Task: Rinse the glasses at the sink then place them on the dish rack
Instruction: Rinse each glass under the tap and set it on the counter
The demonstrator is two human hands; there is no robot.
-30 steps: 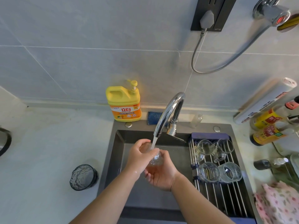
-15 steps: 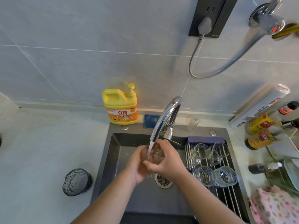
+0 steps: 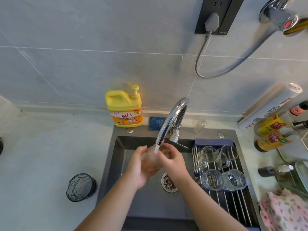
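A small clear glass (image 3: 154,158) is under the running stream of the chrome faucet (image 3: 171,120), over the dark sink (image 3: 120,147). My left hand (image 3: 143,169) cups it from the left and below, and my right hand (image 3: 173,161) grips it from the right. The glass is blurred and mostly hidden by my fingers. Several clear glasses (image 3: 213,179) lie on the roll-up dish rack (image 3: 233,202) across the sink's right side. A dark textured glass (image 3: 81,186) stands on the counter left of the sink.
A yellow dish-soap jug (image 3: 124,107) and a blue sponge (image 3: 155,122) sit behind the sink. Sauce bottles (image 3: 273,139) and a foil roll (image 3: 270,105) crowd the right counter, with a pink cloth (image 3: 283,210) at the front right. The drain (image 3: 168,181) is under my right wrist.
My hands have shifted around the glass under the stream; my left hand now cups it from below. The camera view has tilted slightly.
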